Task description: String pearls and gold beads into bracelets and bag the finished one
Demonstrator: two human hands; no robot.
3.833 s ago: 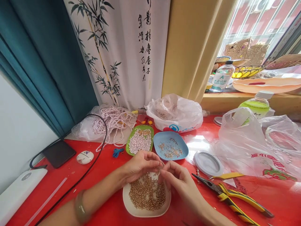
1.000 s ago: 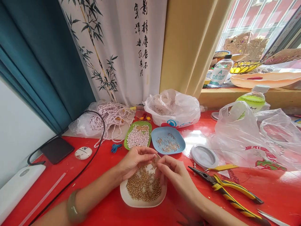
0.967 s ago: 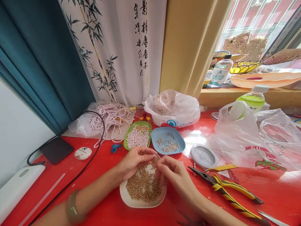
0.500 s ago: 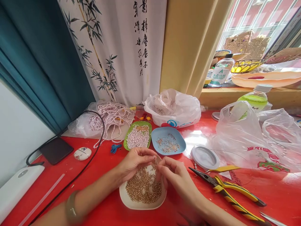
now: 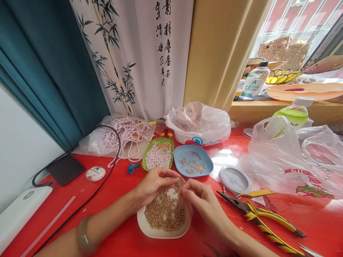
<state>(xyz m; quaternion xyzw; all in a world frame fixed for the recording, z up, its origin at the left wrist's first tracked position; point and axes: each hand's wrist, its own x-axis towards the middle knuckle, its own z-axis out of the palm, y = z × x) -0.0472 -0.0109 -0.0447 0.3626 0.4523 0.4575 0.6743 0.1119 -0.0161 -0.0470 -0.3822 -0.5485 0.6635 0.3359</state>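
Note:
Over a white dish [image 5: 164, 233] of small gold beads [image 5: 164, 212], my two hands meet fingertip to fingertip. My left hand [image 5: 158, 184], with a bangle [image 5: 86, 235] on its wrist, is closed in a pinch on something tiny and pale. My right hand [image 5: 199, 196] pinches too, and a thin strand or wire shows faintly between the fingertips. What each pinch holds is too small to name. Just beyond are a green dish [image 5: 144, 166] of pale pink and gold beads and a blue dish [image 5: 207, 169] with fine gold-coloured pieces.
Yellow-black pliers [image 5: 250, 210] and yellow tweezers [image 5: 257, 193] lie right of my right hand, near a grey round lid [image 5: 235, 179]. Plastic bags [image 5: 278, 153] stand behind. Left are a black cable [image 5: 118, 142], a phone [image 5: 66, 170] and strung pink beads [image 5: 123, 134].
The whole view has shifted slightly. My hands stay over the bead dish, fingertips still pinched, with a thin strand now showing a little more clearly between them.

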